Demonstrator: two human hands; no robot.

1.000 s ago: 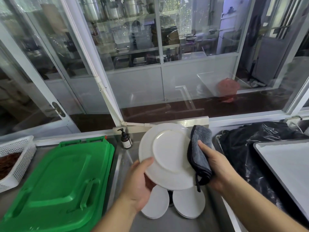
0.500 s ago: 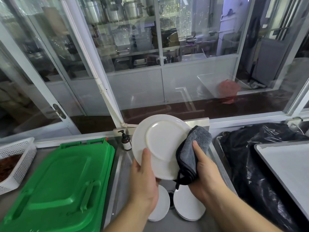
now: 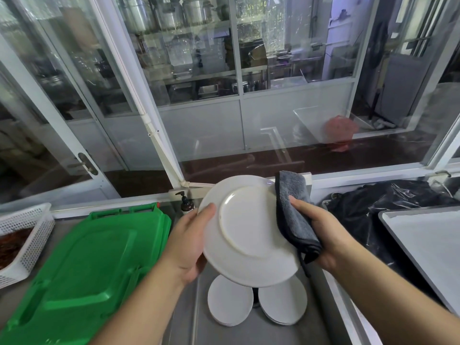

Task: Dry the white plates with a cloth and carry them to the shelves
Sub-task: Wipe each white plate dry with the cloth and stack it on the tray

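While the left hand (image 3: 189,241) grips the white plate (image 3: 249,230) at its 9 o'clock rim, thumb on the underside, the right hand (image 3: 323,235) clamps the grey cloth (image 3: 293,212) against its 3 o'clock edge, above two plate stacks (image 3: 230,300) at 6 o'clock.

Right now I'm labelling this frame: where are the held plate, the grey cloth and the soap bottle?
held plate (image 3: 249,230): head view, centre of its underside.
grey cloth (image 3: 291,215): head view, middle of the fold.
soap bottle (image 3: 186,204): head view, brown body.
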